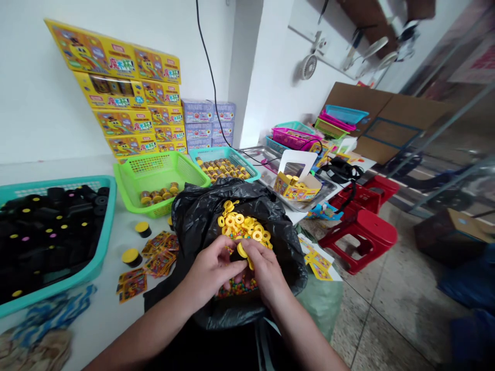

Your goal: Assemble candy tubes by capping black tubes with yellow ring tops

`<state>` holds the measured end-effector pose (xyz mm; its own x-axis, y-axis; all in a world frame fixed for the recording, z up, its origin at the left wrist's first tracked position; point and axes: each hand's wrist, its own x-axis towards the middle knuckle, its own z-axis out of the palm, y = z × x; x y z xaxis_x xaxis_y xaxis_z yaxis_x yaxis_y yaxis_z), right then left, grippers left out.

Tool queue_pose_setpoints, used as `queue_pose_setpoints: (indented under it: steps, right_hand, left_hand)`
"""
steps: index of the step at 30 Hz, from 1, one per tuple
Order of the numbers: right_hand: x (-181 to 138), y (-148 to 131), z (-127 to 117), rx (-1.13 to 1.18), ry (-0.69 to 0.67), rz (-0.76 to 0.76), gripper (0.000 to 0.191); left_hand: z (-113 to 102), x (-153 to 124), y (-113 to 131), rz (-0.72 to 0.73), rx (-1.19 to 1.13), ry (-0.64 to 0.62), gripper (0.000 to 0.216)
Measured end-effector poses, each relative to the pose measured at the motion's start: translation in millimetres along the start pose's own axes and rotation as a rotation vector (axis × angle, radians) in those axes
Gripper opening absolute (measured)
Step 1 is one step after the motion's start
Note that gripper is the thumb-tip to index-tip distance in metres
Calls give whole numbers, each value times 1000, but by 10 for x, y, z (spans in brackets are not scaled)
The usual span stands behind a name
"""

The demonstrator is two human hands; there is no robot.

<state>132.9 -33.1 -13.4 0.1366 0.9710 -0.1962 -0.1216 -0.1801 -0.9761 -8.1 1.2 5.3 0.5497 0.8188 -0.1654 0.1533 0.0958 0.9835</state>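
Both my hands work inside a black plastic bag (201, 216) that holds several yellow rings (242, 222) and small coloured beads (235, 288). My left hand (211, 270) is curled, its fingertips meeting my right hand over the beads. My right hand (266, 270) pinches one yellow ring (242, 251) between thumb and fingers. What my left fingers hold is hidden.
A teal basket (96, 257) of black caps stands at left, a green basket (154, 172) and another teal basket (222, 154) behind the bag. Loose stickers (154, 257) and two yellow-topped caps (131, 256) lie on the white table. Yellow boxes (124, 87) are stacked at the wall. Red stools (363, 232) stand at right.
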Motion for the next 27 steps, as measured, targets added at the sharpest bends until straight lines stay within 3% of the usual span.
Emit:
queue_pose_setpoints:
  steps: [3, 6, 12, 20, 27]
  right_hand:
    - [-3, -3, 7, 10, 5, -10, 40]
    - [-19, -25, 28, -9, 4, -42, 39]
    - [-58, -20, 69, -28, 53, -106, 41]
    - [-47, -6, 162, 163, 126, -141, 17]
    - [-40, -28, 171, 217, 131, 10, 25]
  left_hand:
    - [6, -13, 27, -117, -142, -55, 45]
    - [42, -6, 11, -140, -134, -38, 51]
    - [136, -7, -52, -144, -269, 27, 42]
    - [241, -73, -56, -105, -422, 144, 36]
    - [221, -65, -101, -76, -403, 152, 35]
